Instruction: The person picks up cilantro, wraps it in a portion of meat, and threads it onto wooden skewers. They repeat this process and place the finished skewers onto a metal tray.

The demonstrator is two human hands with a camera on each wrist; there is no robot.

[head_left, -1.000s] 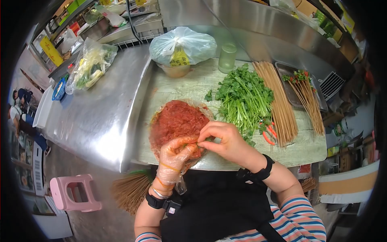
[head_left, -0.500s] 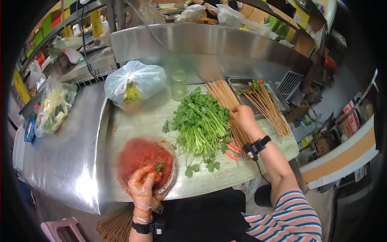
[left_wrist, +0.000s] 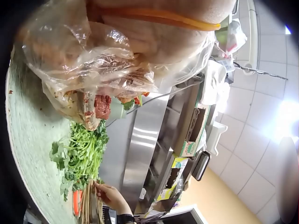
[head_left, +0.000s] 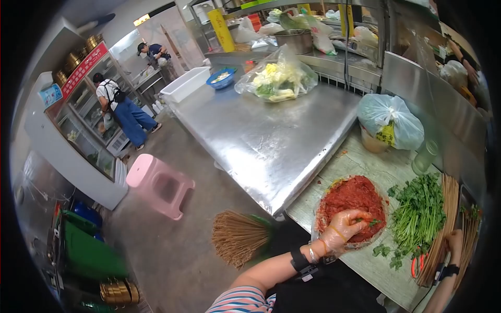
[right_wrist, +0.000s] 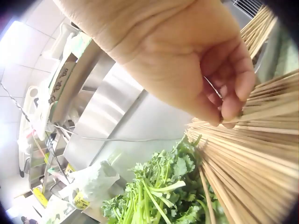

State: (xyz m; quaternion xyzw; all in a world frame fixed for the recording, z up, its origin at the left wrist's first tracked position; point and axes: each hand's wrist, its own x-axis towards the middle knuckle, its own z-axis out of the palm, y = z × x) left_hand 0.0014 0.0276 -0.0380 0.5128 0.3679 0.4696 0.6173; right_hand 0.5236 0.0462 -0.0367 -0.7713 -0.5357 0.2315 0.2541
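Observation:
My left hand (head_left: pixel 342 228), in a clear plastic glove with an orange band at the wrist, is over a plastic-lined bowl of red minced meat (head_left: pixel 350 195). Its fingers pinch a small coriander sprig (head_left: pixel 373 223) with red bits on it; a lump of red meat (left_wrist: pixel 103 106) shows by the glove in the left wrist view. Bare, my right hand (right_wrist: pixel 187 60) reaches to the far right and pinches the end of a bamboo skewer (right_wrist: pixel 261 109) above a thick bundle of skewers (right_wrist: pixel 257 163). A heap of coriander (head_left: pixel 420 206) lies between bowl and bundle.
Orange-handled scissors (head_left: pixel 417 265) lie below the coriander. Behind stand a bagged tub (head_left: pixel 391 122) and a green glass jar (head_left: pixel 425 156). A metal counter (head_left: pixel 261 135) adjoins on the left, with bagged vegetables (head_left: pixel 282 81). A pink stool (head_left: pixel 159 185) stands on the floor; two people are farther off.
My hands were together over the bowl, then the right hand left for the skewers while the left kept the coriander sprig. The head view has swung left, bringing two people into sight.

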